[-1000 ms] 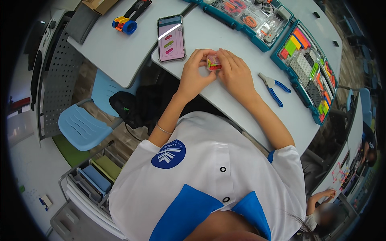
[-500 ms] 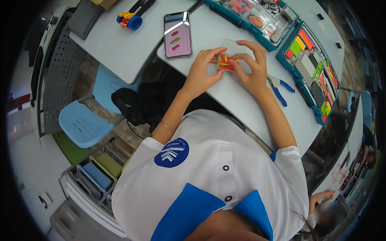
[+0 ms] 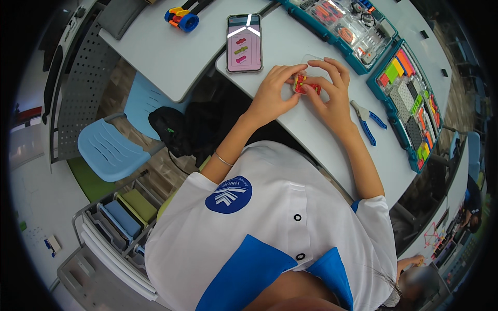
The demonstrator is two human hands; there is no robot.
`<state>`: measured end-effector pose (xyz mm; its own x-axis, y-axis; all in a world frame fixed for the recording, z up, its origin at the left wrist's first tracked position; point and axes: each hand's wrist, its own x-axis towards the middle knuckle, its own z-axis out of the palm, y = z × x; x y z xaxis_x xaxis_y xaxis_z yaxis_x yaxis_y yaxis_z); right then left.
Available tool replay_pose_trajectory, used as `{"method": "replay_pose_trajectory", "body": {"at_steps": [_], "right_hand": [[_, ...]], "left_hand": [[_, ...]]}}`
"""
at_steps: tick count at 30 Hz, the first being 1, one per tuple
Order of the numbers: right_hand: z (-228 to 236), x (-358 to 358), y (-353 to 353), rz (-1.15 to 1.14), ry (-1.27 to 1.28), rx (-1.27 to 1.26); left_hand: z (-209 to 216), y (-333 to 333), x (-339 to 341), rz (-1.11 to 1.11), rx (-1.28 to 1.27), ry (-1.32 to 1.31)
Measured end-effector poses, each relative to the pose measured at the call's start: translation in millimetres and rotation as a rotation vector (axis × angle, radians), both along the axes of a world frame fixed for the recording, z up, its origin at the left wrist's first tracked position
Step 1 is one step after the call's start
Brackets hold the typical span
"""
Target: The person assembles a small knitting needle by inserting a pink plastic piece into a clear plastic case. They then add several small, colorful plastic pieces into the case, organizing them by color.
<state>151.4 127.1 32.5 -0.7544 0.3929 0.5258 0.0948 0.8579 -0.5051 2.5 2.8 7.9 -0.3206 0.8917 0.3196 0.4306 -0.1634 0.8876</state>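
A small clear plastic box (image 3: 299,84) full of tiny red, green and yellow plastic pegs is over the white table. Its left side is gripped between the thumb and fingers of my left hand (image 3: 273,94). My right hand (image 3: 332,93) reaches into the box from the right, thumb and forefinger closed together among the pegs. Whether a single peg sits between those fingertips is hidden. The transparent lid (image 3: 311,58) stands open behind the box, partly covered by my fingers. Beyond my left hand lies a phone (image 3: 244,44) with a pink screen showing pictures of pegs.
Blue-handled pliers (image 3: 369,122) lie right of my right hand. Open teal cases of building parts (image 3: 381,85) line the table's far right side. A wheeled blue, orange and yellow build (image 3: 182,19) sits on the left table (image 3: 155,57). Blue chairs (image 3: 111,150) stand at left.
The view has shifted slightly, so the table things appear further right. The box has tilted in my hands, and my right fingers have moved within the pegs.
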Motion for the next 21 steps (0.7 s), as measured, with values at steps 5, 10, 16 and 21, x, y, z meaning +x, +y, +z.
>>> {"method": "replay_pose_trajectory", "body": {"at_steps": [5,10,16,21], "right_hand": [[-0.5,10.0,28.9,-0.211,0.128,0.088],[-20.2,20.6,45.3,-0.341,-0.072,0.205],[-22.4,19.9,45.5,-0.323,-0.127,0.210],[-22.2,20.2,45.6,-0.319,-0.126,0.191]], "left_hand": [[2.6,-0.9,3.0,0.072,-0.012,-0.050],[-0.1,0.2,2.8,0.107,0.033,-0.047],[2.1,-1.4,1.7,0.086,0.045,-0.039],[2.3,-1.1,0.2,0.072,0.062,-0.055]]}}
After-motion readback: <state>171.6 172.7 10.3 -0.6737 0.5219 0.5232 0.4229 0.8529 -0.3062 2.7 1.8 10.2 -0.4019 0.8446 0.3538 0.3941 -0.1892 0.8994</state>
